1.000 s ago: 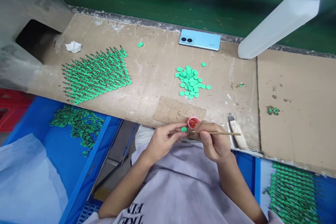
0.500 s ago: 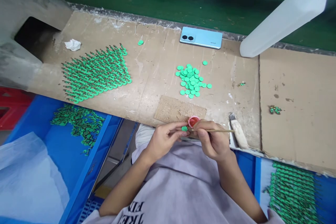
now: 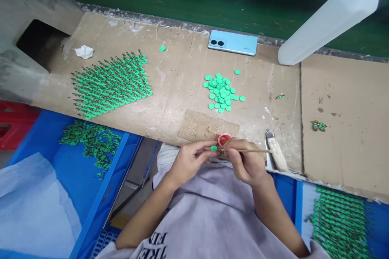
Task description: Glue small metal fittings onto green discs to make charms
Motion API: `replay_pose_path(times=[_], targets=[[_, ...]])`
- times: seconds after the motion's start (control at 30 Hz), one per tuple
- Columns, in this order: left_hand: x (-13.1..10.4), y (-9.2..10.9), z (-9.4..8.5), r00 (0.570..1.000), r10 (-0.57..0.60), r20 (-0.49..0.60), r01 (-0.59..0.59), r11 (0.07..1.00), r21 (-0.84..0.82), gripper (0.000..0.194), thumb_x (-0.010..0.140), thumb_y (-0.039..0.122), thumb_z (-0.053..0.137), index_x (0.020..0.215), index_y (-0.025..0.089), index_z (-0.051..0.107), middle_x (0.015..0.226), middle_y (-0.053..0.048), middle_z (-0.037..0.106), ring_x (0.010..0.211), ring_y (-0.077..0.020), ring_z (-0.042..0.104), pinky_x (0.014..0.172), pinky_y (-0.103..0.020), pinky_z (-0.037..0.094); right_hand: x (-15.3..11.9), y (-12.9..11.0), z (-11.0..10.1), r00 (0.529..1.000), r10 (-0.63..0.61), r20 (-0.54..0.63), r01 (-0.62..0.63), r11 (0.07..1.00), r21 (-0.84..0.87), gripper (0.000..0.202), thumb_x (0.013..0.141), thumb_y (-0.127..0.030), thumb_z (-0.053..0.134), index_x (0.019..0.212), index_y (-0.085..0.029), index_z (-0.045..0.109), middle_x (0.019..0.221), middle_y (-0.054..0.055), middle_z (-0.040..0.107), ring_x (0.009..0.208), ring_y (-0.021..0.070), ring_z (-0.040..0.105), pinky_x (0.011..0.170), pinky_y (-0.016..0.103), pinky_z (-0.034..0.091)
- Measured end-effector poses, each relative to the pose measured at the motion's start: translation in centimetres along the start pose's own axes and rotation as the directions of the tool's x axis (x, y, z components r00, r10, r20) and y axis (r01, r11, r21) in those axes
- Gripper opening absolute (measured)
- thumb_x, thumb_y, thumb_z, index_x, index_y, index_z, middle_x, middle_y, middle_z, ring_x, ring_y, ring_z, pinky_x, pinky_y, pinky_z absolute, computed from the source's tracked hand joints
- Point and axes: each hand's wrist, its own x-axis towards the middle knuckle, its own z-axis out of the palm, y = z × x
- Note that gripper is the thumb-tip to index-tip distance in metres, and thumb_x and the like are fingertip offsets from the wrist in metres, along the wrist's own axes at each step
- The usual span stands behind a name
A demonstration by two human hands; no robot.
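Note:
My left hand (image 3: 191,161) pinches a green disc (image 3: 213,148) between thumb and fingers. Close beside it, my right hand (image 3: 247,161) grips a thin wooden stick (image 3: 255,151), whose left end points at the disc. Just behind my fingers stands a small pink-rimmed cup (image 3: 224,140) with red content. It is at the right end of a speckled cardboard piece (image 3: 197,124). Loose green discs (image 3: 223,93) lie heaped beyond the cup. At the left, many green discs with dark stems (image 3: 111,85) are laid out in slanting rows.
A light blue phone (image 3: 233,43) and a tall white bottle (image 3: 328,24) are at the back. A blade with a wrapped handle (image 3: 278,153) lies right of my right hand. Blue trays (image 3: 69,174) with green pieces sit below the table at both sides.

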Motion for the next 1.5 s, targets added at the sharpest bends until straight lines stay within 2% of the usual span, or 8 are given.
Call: replay_pose_path(times=[0.33,0.53,0.67,0.8,0.93,1.07,1.3,1.5], targets=[[0.0,0.1,-0.1,1.000,0.006,0.021,-0.006,1.000,0.031,0.029,0.091,0.026,0.068,0.116,0.019,0.082,0.092,-0.005,0.086,0.088,-0.0218,0.082,0.073,-0.025,0.065,0.0,-0.7,-0.3,0.995,-0.052,0.082,0.057,0.996,-0.067,0.013,0.106,-0.019,0.055,0.094,-0.025,0.057,0.072,-0.001,0.069,0.056,0.0150,0.063,0.055,0.026,0.050],[0.1,-0.3,-0.2,0.999,0.044,0.008,-0.045,0.991,0.128,0.030,0.091,0.023,0.065,0.115,0.021,0.082,0.100,-0.005,0.086,0.091,-0.0213,0.082,0.083,-0.027,0.064,0.3,-2.2,-0.5,0.980,-0.064,0.190,0.111,0.962,-0.251,0.032,0.106,-0.026,0.061,0.076,-0.024,0.052,0.061,-0.005,0.054,0.047,0.0120,0.046,0.048,0.028,0.036],[0.0,-0.2,-0.3,0.996,0.093,0.006,-0.093,0.982,0.162,0.027,0.092,0.025,0.065,0.110,0.020,0.084,0.105,-0.005,0.086,0.091,-0.0216,0.082,0.082,-0.027,0.064,0.7,-3.4,-1.1,0.961,0.023,0.276,0.063,0.953,-0.297,0.025,0.111,-0.023,0.050,0.087,-0.022,0.059,0.070,-0.001,0.065,0.052,0.0132,0.056,0.049,0.027,0.040],[-0.3,0.0,-0.1,0.995,0.101,0.018,-0.103,0.986,0.132,0.025,0.092,0.026,0.066,0.110,0.021,0.083,0.102,-0.005,0.086,0.092,-0.0214,0.083,0.084,-0.027,0.065,0.0,-4.2,-2.4,0.922,0.110,0.372,-0.088,0.993,-0.076,0.025,0.114,-0.031,0.040,0.111,-0.022,0.063,0.080,0.002,0.072,0.059,0.0147,0.065,0.054,0.026,0.048],[-0.6,0.2,0.3,0.999,0.020,0.025,-0.020,1.000,-0.013,0.029,0.091,0.028,0.070,0.116,0.019,0.081,0.090,-0.006,0.086,0.084,-0.0219,0.084,0.075,-0.027,0.067,-0.8,-4.0,-3.4,0.965,0.238,0.108,-0.261,0.904,0.337,0.027,0.114,-0.035,0.040,0.102,-0.025,0.062,0.060,-0.005,0.054,0.045,0.0132,0.049,0.046,0.025,0.040],[-0.9,0.6,0.6,1.000,-0.017,0.013,0.019,0.992,-0.128,0.028,0.085,0.024,0.075,0.111,0.016,0.082,0.087,-0.007,0.086,0.078,-0.0220,0.084,0.068,-0.026,0.068,-0.1,-3.3,-3.8,0.872,0.404,-0.274,-0.209,0.816,0.538,0.022,0.108,-0.036,0.048,0.088,-0.028,0.053,0.065,-0.003,0.043,0.052,0.0167,0.039,0.048,0.027,0.036],[-2.0,1.4,1.6,0.999,-0.007,0.037,0.013,0.984,-0.180,0.020,0.082,0.021,0.082,0.101,0.017,0.082,0.084,-0.005,0.086,0.068,-0.0193,0.081,0.067,-0.025,0.068,0.4,-3.1,-1.3,0.850,0.479,-0.218,-0.282,0.764,0.581,0.016,0.096,-0.027,0.050,0.092,-0.029,0.035,0.081,0.000,0.039,0.064,0.0206,0.042,0.059,0.032,0.042],[-2.2,1.5,2.9,0.977,0.211,-0.041,-0.213,0.975,-0.066,0.023,0.082,0.036,0.088,0.095,0.018,0.082,0.095,-0.007,0.085,0.082,-0.0204,0.082,0.078,-0.027,0.068,-0.2,-3.6,1.6,0.798,0.579,-0.165,-0.231,0.548,0.804,0.026,0.094,-0.016,0.067,0.088,-0.027,0.045,0.089,-0.002,0.055,0.075,0.0146,0.055,0.069,0.026,0.051]])
